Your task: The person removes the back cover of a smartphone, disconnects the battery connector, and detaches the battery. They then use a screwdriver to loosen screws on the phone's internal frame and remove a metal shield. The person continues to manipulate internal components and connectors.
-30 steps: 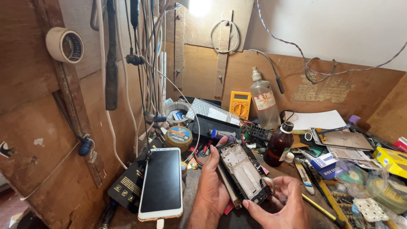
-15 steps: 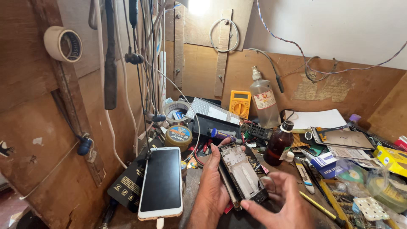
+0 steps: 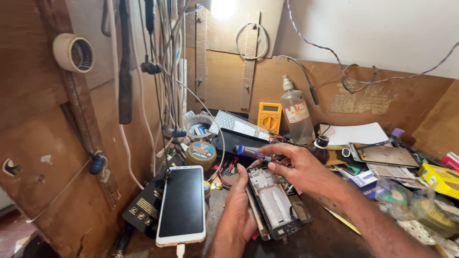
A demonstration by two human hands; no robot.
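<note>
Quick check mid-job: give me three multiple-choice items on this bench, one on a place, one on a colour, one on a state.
1. The white phone lies where, seen from the camera?
A. left of the left hand
B. behind the bottle
C. on the wall

2. The multimeter is
A. red
B. yellow
C. green

3. The right hand is
A. empty
B. flat on the bench
C. gripping a small blue tube

Answers: 1 A, it lies beside that hand. 2 B, its case is yellow. 3 C, fingers pinch the tube over the opened phone.
</note>
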